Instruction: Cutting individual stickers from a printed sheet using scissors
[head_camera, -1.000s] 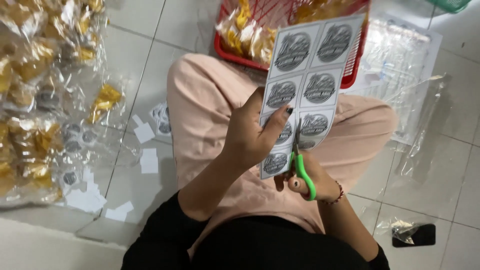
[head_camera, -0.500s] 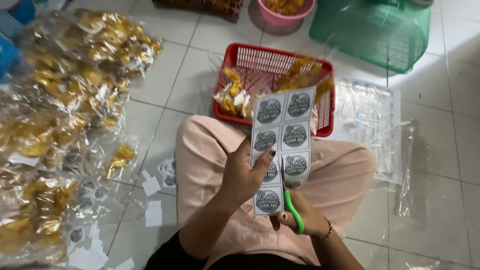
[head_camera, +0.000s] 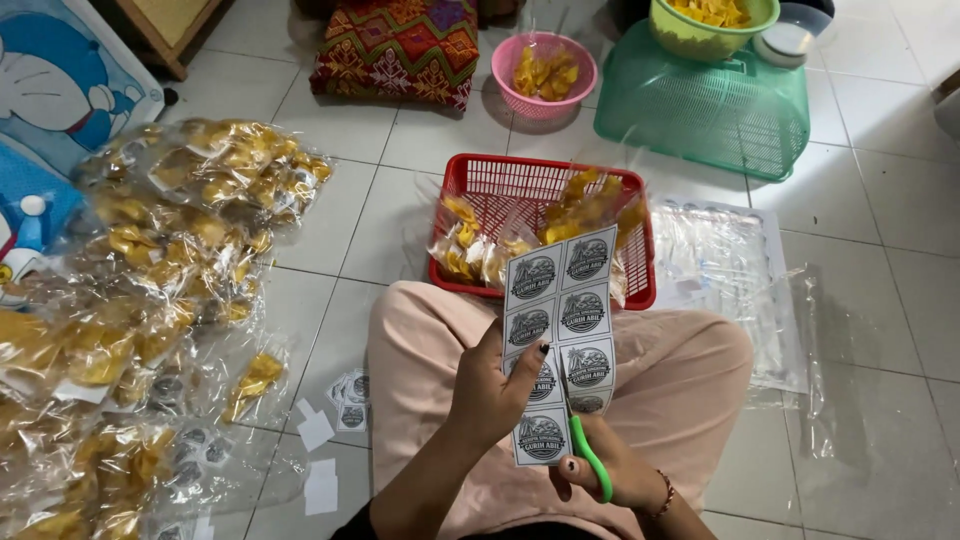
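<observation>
I sit on the tiled floor in pink trousers. My left hand (head_camera: 487, 393) holds up a white sheet of round dark labels (head_camera: 560, 330), two columns wide, gripping it at its left edge. My right hand (head_camera: 612, 475) is below, closed on green-handled scissors (head_camera: 588, 455) whose blades point up into the sheet's lower middle, between the two columns. Cut label squares (head_camera: 350, 400) and white paper scraps (head_camera: 318, 430) lie on the floor to my left.
A red basket (head_camera: 480, 180) with bagged yellow chips stands ahead of my knees. A big pile of chip bags (head_camera: 150, 300) fills the left. Clear plastic bags (head_camera: 730, 280) lie right. Beyond are a pink bowl (head_camera: 543, 62), a green basket (head_camera: 710, 110) and a patterned cushion (head_camera: 400, 45).
The view has tilted up and pulled back, showing more of the floor beyond the red basket. The hands, sheet and scissors keep the same grip, lower in view.
</observation>
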